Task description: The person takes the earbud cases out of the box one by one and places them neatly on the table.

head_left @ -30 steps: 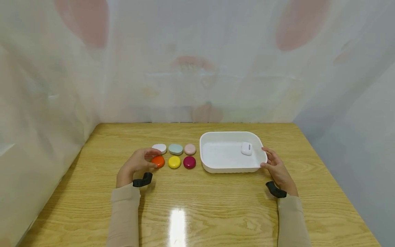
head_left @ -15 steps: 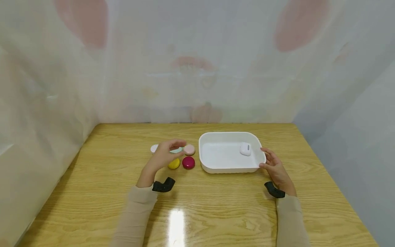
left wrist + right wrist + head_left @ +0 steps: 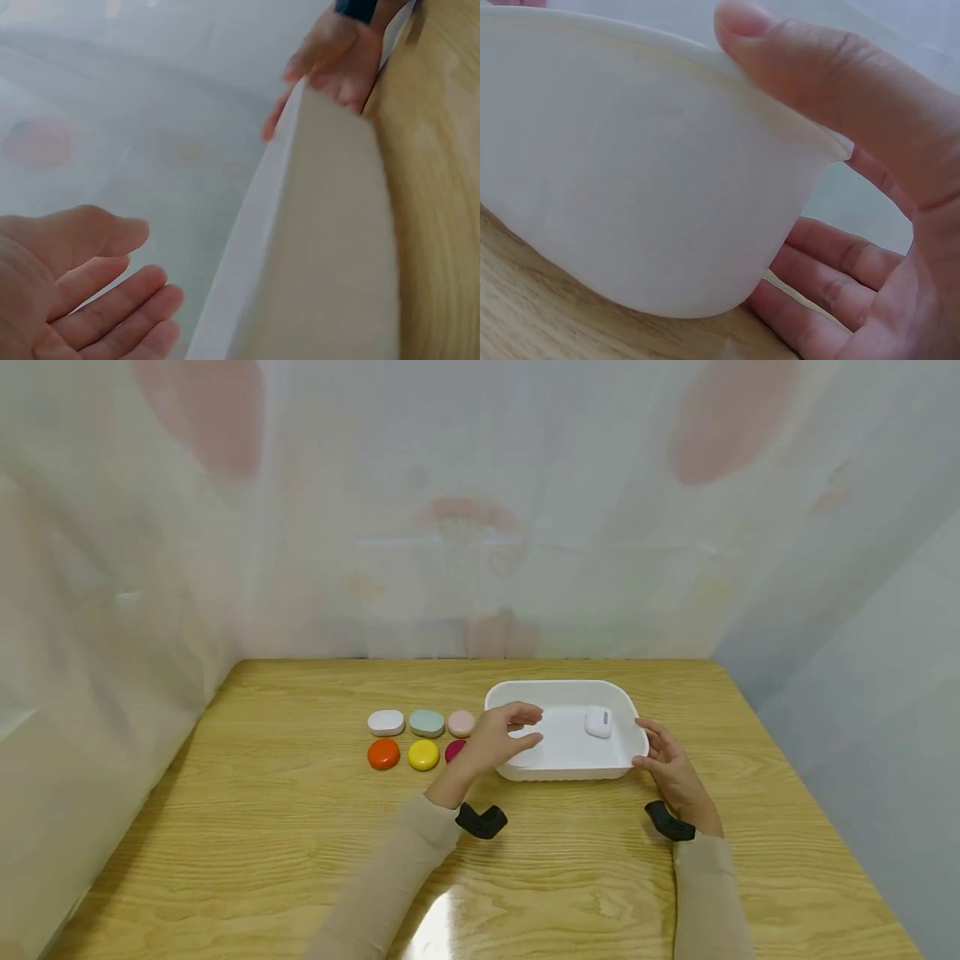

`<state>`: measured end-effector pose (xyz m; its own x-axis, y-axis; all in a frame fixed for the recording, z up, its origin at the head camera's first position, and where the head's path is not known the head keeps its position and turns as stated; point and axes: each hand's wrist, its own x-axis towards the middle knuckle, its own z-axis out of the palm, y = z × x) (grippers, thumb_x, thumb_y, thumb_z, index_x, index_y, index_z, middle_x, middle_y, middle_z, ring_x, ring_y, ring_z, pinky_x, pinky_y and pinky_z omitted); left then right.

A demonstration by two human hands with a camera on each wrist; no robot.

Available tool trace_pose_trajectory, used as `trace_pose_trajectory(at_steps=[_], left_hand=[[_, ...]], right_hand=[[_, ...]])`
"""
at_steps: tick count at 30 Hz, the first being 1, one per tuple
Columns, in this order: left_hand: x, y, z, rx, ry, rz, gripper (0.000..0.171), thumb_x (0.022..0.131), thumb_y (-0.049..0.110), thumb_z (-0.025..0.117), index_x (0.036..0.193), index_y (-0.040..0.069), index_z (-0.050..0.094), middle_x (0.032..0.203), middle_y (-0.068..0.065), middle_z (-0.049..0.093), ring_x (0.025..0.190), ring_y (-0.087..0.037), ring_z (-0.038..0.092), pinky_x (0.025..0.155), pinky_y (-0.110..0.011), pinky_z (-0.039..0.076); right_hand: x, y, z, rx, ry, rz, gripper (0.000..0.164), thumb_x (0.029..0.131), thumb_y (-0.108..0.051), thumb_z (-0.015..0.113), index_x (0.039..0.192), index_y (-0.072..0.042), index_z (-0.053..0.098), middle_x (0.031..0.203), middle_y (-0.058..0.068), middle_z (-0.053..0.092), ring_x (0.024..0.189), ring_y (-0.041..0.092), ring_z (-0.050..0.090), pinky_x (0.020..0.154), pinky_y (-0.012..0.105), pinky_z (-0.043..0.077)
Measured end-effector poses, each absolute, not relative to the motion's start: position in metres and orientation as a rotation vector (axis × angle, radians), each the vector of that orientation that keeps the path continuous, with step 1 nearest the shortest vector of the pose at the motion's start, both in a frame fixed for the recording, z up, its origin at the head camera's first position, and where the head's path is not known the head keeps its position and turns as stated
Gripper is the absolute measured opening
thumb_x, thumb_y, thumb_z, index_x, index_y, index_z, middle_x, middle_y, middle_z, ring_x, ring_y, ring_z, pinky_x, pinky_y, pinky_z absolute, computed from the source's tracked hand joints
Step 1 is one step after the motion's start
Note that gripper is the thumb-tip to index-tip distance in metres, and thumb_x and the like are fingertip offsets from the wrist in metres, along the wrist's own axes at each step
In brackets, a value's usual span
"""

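A white plastic bin (image 3: 570, 772) with rounded corners stands on the table. Inside, toward its right end, lies a small white rounded case (image 3: 598, 722) with a grey mark, like an earbud case. My left hand (image 3: 495, 739) is over the bin's left end, thumb and fingers apart, with nothing between them; the left wrist view shows the same gap. At the opposite end my right hand (image 3: 675, 777) holds the bin. The right wrist view has its thumb (image 3: 817, 67) over the rim and fingers along the outside wall.
Left of the bin lie two rows of small smooth pieces: white (image 3: 386, 722), mint (image 3: 427, 723) and pink (image 3: 461, 723) behind, orange (image 3: 383, 754), yellow (image 3: 423, 755) and dark red (image 3: 454, 751) in front. My left arm partly hides the dark red one.
My left hand has moved right from beside the orange piece, over the rows, to the bin's left end, carrying nothing. My right hand and the bin stay in place.
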<state>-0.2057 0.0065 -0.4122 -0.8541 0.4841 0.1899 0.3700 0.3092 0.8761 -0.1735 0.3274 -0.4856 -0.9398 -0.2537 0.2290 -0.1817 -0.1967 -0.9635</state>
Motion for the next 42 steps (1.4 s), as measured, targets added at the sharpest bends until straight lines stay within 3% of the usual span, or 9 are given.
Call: trace_pose_trajectory(at_steps=[13, 24, 34, 42], left_hand=[[-0.214, 0.106, -0.435, 0.440, 2.528, 1.740, 0.045, 0.083, 0.012, 0.075, 0.123, -0.003, 0.060, 0.118, -0.019, 0.067, 0.110, -0.029, 0.065, 0.094, -0.031, 0.055], [-0.226, 0.164, -0.439, -0.020, 2.722, 1.540, 0.061, 0.075, 0.018, 0.083, 0.128, 0.004, 0.057, 0.121, -0.012, 0.067, 0.111, -0.024, 0.064, 0.094, -0.032, 0.055], [-0.237, 0.174, -0.448, 0.064, 2.866, 1.179, 0.068, 0.073, 0.025, 0.084, 0.131, 0.005, 0.054, 0.123, -0.009, 0.063, 0.114, -0.021, 0.062, 0.098, -0.029, 0.053], [-0.239, 0.176, -0.455, 0.186, 2.948, 1.030, 0.057, 0.078, 0.019, 0.081, 0.127, 0.006, 0.055, 0.117, -0.008, 0.063, 0.107, -0.019, 0.064, 0.090, -0.026, 0.056]], right_hand=[[-0.174, 0.330, -0.486, -0.494, 1.988, -2.318, 0.054, 0.093, 0.004, 0.055, 0.142, -0.015, 0.041, 0.134, -0.011, 0.049, 0.110, -0.001, 0.058, 0.085, 0.010, 0.053], [-0.176, 0.329, -0.489, -0.525, 1.973, -2.332, 0.056, 0.092, 0.004, 0.056, 0.143, -0.008, 0.039, 0.129, -0.007, 0.054, 0.109, 0.002, 0.059, 0.087, 0.012, 0.053], [-0.176, 0.328, -0.487, -0.443, 2.016, -2.286, 0.056, 0.092, 0.001, 0.058, 0.142, -0.014, 0.041, 0.131, -0.010, 0.051, 0.108, 0.001, 0.061, 0.086, 0.013, 0.054], [-0.174, 0.329, -0.488, -0.409, 2.051, -2.279, 0.058, 0.092, 0.001, 0.059, 0.144, -0.010, 0.037, 0.134, -0.008, 0.049, 0.109, 0.001, 0.059, 0.086, 0.013, 0.054]])
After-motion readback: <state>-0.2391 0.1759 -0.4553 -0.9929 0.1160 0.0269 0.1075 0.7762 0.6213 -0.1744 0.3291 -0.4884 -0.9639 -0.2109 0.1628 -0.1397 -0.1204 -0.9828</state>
